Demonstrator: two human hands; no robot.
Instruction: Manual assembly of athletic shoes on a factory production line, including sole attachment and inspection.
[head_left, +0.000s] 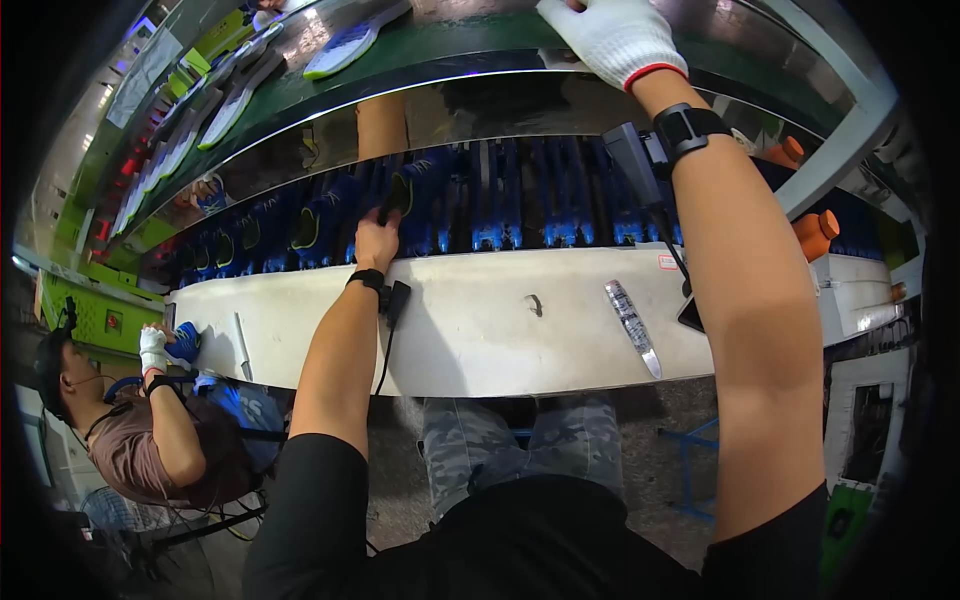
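Note:
My bare left hand [376, 243] is closed on the heel end of a dark blue shoe [427, 185] with yellow-green collar trim. The shoe is at the lower conveyor, beyond the white bench edge. In a white knit glove with a red cuff, my right hand [615, 42] reaches over the upper green belt [480, 45]. Its fingertips run out at the top edge, so what they hold, if anything, is hidden. Left of that hand, a white sole [350, 45] with a yellow-green edge lies on the belt. More dark blue shoes [310, 225] stand along the lower conveyor.
A knife with a wrapped handle [630, 325] and a small grey scrap [534, 304] lie on the white bench [480, 350]. Orange bottles [817, 232] stand at right, near a grey frame post [850, 140]. At left, a seated co-worker [165, 430] holds a blue shoe.

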